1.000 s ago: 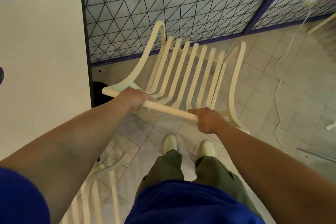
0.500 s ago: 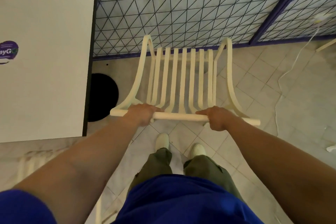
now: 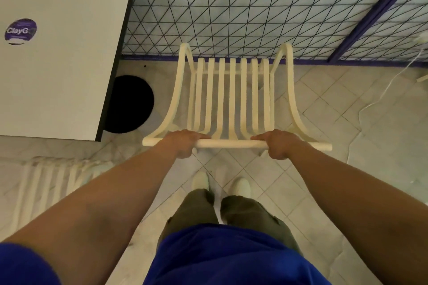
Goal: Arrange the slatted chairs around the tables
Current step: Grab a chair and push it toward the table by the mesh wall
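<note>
We grip the top rail (image 3: pixel 229 144) of one slatted chair (image 3: pixel 231 90) with both hands: left hand (image 3: pixel 181 143) and right hand (image 3: pixel 279 143) each curl fully round it. The chair sits off the corner of the white table (image 3: pixel 58 81), facing the mesh fence (image 3: pixel 231 7); we cannot tell whether its legs touch the floor. We judge it not yet placed. A second chair (image 3: pixel 46 183), blurred, lies by the table's near edge

table (image 3: pixel 69 81) close left of chair (image 3: pixel 232 99), mesh fence (image 3: pixel 231 7) just ahead, tiled floor (image 3: pixel 335 113) open right
</note>
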Tool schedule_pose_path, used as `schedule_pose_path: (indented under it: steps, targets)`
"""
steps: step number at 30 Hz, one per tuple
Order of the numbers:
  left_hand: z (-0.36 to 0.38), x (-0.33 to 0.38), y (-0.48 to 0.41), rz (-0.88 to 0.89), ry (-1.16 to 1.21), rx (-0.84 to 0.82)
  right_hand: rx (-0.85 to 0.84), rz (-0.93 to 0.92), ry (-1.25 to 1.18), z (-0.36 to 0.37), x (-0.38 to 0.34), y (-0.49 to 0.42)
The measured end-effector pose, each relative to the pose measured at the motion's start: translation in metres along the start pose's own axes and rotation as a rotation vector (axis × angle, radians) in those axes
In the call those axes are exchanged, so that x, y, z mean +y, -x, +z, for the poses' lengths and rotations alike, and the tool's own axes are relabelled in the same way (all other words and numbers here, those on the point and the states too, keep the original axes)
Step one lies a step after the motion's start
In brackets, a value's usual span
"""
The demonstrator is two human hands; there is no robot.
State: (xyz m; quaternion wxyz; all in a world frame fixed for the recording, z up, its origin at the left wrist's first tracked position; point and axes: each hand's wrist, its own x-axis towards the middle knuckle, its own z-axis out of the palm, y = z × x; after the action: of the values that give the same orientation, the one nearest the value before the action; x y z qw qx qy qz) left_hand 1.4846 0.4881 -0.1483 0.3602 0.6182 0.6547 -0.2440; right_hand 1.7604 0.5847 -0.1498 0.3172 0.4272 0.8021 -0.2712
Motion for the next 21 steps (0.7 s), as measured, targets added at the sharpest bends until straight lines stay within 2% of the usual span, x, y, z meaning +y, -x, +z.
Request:
schedule_pose_path:
  steps: [8,16,21]
  targets:
    - [-0.007,-0.012,0.001,0.093,0.028,-0.072,-0.001,0.009,-0.025,0.003,0.002,-0.004]
    - [-0.004,-0.016,-0.003,0.136,0.050,-0.045,0.056,0.050,-0.022,0.008,-0.003,-0.002]
    - [-0.001,-0.010,-0.007,0.101,0.057,-0.039,0.050,0.072,-0.009,0.008,-0.005,0.000]
